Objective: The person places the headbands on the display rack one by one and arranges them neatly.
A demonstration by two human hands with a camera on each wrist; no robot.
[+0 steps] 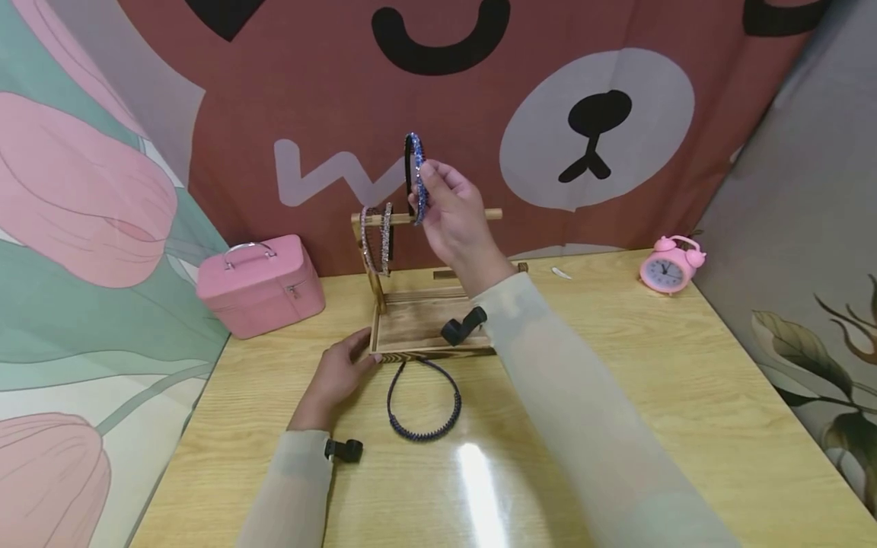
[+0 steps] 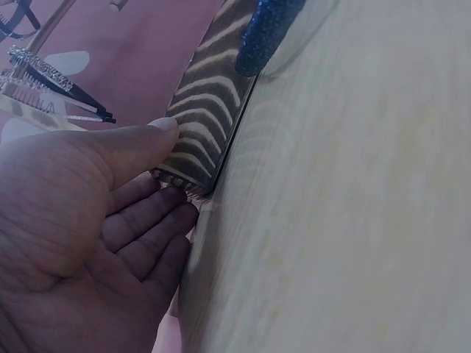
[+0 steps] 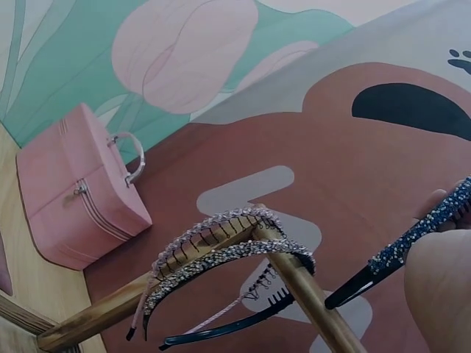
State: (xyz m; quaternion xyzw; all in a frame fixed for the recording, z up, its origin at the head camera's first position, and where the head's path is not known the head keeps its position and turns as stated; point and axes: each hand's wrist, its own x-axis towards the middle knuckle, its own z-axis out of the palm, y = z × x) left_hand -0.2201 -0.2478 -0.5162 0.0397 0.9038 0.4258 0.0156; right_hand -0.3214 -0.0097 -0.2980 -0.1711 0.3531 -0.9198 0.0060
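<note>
One blue headband [image 1: 420, 186] is pinched by my right hand [image 1: 454, 217] near the rod [image 1: 493, 215]; contact I cannot judge well. Toward seven o'clock hang two headbands [image 1: 387, 237]; lower, my left hand [image 1: 340, 374] grips the wooden stand [image 1: 411, 323]. At six lies a dark headband [image 1: 424, 437].

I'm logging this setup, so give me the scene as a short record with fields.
Right hand: pinches a blue glittery headband at the upper bar; whether it loops round the bar is unclear
Left hand: holds the left front corner of the wooden rack
Hanging near the bar's left end: pink headband, silvery headband
On the table, before the rack: dark blue headband
Left of rack: pink case
Right of rack: pink alarm clock
</note>
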